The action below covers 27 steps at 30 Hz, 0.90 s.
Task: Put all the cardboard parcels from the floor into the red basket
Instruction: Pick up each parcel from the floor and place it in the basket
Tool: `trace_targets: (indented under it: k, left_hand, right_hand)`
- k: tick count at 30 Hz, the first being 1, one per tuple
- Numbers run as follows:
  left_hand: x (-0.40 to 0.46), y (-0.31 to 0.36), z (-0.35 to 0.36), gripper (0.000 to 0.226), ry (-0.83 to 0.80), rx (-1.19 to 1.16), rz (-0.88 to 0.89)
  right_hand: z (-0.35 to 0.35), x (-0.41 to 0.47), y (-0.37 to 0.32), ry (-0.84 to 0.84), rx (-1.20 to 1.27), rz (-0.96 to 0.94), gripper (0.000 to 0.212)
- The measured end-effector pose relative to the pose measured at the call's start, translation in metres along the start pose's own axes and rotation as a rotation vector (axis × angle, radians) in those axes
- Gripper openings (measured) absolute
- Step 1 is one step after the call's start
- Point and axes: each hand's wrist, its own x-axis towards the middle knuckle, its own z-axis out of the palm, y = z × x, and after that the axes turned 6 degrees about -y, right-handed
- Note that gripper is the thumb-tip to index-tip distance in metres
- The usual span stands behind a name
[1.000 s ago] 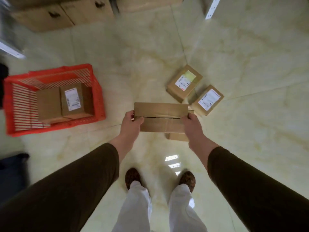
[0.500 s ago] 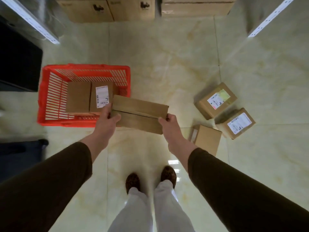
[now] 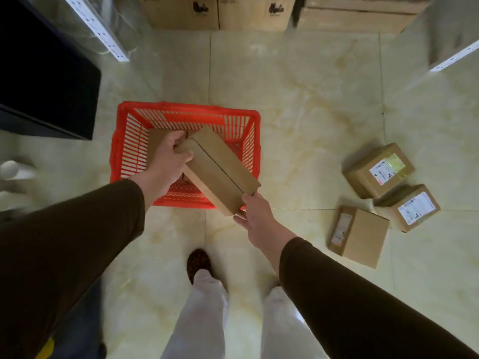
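A long plain cardboard parcel [image 3: 220,169] hangs tilted over the red basket [image 3: 186,108]. My left hand [image 3: 168,161] grips its far end inside the basket's rim. My right hand [image 3: 255,216] holds its near end, just outside the front rim. Under my left hand another parcel [image 3: 155,141] lies in the basket, mostly hidden. Three parcels rest on the floor to the right: one with a yellow and white label [image 3: 378,171], one with a white label [image 3: 407,207], and a plain-topped one [image 3: 359,235].
A black cabinet [image 3: 44,73] stands left of the basket. Large cardboard boxes [image 3: 233,11] line the back wall. White shelf rails [image 3: 98,24] run at upper left and upper right. My feet [image 3: 198,263] stand on the glossy tiled floor below the basket.
Both hands have carried the long parcel left and forward, from in front of the floor parcels to over the basket. The parcel has turned diagonal, its far end dipping into the basket.
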Motion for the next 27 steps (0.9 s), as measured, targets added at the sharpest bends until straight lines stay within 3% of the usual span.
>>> trace_targets:
  k: [9,15,22,27]
  left_hand:
    - [0.062,0.012,-0.010,0.043,-0.034,0.313,0.074]
    - [0.097,0.026,0.021,0.057,-0.142,0.540,0.154]
    - [0.144,0.014,0.057,0.068,-0.337,0.613,0.217]
    - [0.179,-0.005,0.076,0.073,-0.374,0.660,0.223]
  right_hand:
    - [0.047,0.023,-0.004,0.024,0.372,0.107,0.035]
    - [0.046,0.058,-0.015,0.098,0.439,0.199,0.038]
    - [0.047,0.107,-0.020,0.174,0.510,0.254,0.044]
    - [0.048,0.145,-0.021,0.230,0.501,0.265,0.036]
